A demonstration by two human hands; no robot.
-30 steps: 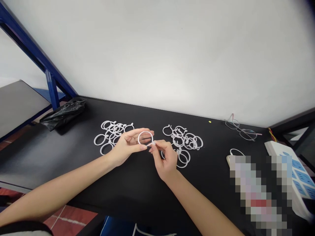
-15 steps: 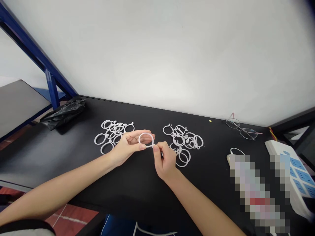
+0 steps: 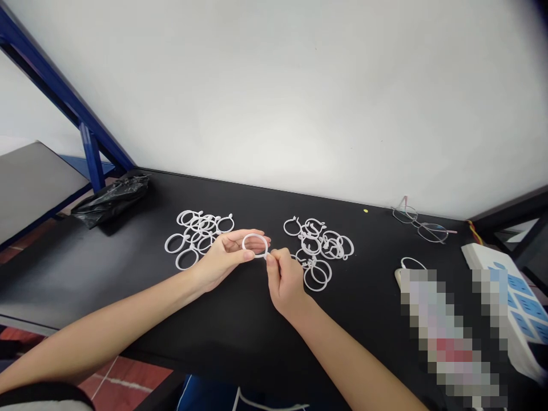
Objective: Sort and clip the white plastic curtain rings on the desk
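Between my hands, just above the table, is a white plastic curtain ring (image 3: 255, 235). My left hand (image 3: 220, 257) grips its left side, with the thumb in front and the fingers stretched behind. At the ring's lower right, my right hand (image 3: 287, 282) is closed in a pinch on the small clasp end; the fingers partly hide whether the clasp is fastened. Beyond my left hand lies a loose pile of similar white rings (image 3: 187, 250), which look closed. On the right is another pile of white rings (image 3: 317, 279), some with visibly open ends, partly covered by my right hand.
The black table (image 3: 240, 331) runs back to a pale wall. A crumpled black plastic bag (image 3: 112, 200) lies at the left. Eyeglasses (image 3: 432, 233), a blurred-out phone-like object (image 3: 445, 337) and a white power strip (image 3: 483, 262) lie at the right.
Almost nothing differs. Both hands keep hold of the same ring, which sits very slightly lower in view, and the piles are unchanged.
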